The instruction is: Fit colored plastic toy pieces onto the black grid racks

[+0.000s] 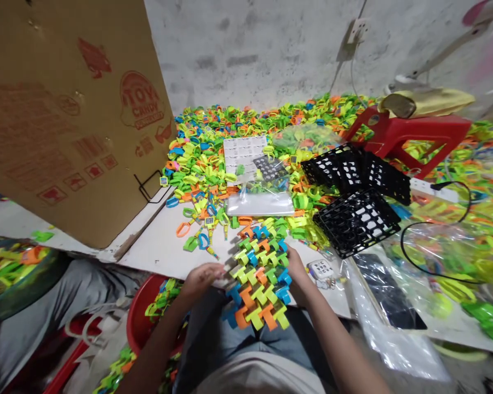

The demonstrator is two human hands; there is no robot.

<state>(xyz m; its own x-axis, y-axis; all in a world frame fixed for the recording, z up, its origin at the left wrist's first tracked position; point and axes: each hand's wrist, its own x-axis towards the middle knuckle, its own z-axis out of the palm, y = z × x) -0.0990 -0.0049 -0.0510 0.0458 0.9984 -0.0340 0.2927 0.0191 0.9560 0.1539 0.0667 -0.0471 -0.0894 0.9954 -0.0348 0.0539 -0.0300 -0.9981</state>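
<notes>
At the middle of the table's [156, 251] near edge, a block of interlocked coloured pieces [258, 279] is upright above the person's lap, in rows of orange, blue, yellow and green. The left hand [205, 276] is half curled, fingertips at the block's left side; the right hand [298, 273] lies against its right side, fingers hidden behind, so how firmly either pinches cannot be told.

Below the near edge, a red basin [135, 323] holds green, yellow and blue pieces. Farther left, a dark green tub [20, 305] is filled with yellow, green and orange ones. A large cardboard box [78, 126], printed in red, stands on the table's left part. Toward the right, black slotted trays [357, 221] overlap one another.

The white table is bare near the left hand, while a heap of toy wristbands [205, 142] spreads along its far edge. A printed sheet [244, 153] lies amid them, with a clear plastic packet [261, 203] nearer. A red stool [427, 131] stands toward the far right corner, bearing a yellow bundle [439, 102]. Behind rises a stained whitish wall [250, 54] with a socket [359, 30].
</notes>
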